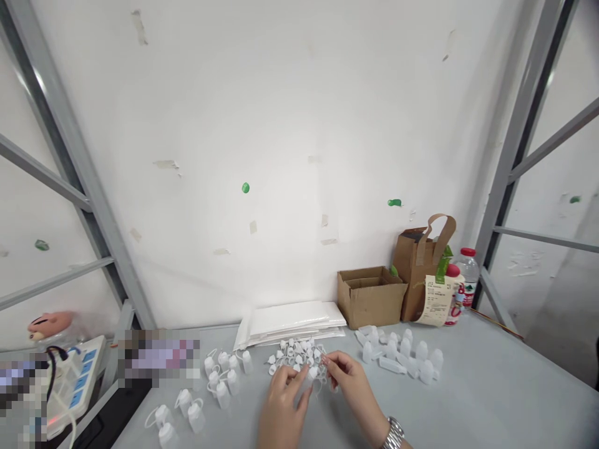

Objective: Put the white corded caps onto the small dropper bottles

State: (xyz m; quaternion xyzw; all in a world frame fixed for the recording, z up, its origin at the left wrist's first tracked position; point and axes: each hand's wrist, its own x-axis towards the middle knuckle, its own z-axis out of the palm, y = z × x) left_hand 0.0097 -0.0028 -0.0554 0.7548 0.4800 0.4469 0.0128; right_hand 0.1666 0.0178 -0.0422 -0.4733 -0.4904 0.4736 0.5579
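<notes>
The left hand [281, 402] and right hand [352, 381] meet low over the grey surface [491, 399]. The fingers of both are pinched together on one small white cap [312, 373], just before the cap pile [296, 350]. Bottles [405, 357] lie to the right.

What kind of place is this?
Probably a packing or assembly workbench: lots of tiny white bottles, a heap of caps, an open cardboard box. The left hand and right hand pinch one piece.
</notes>
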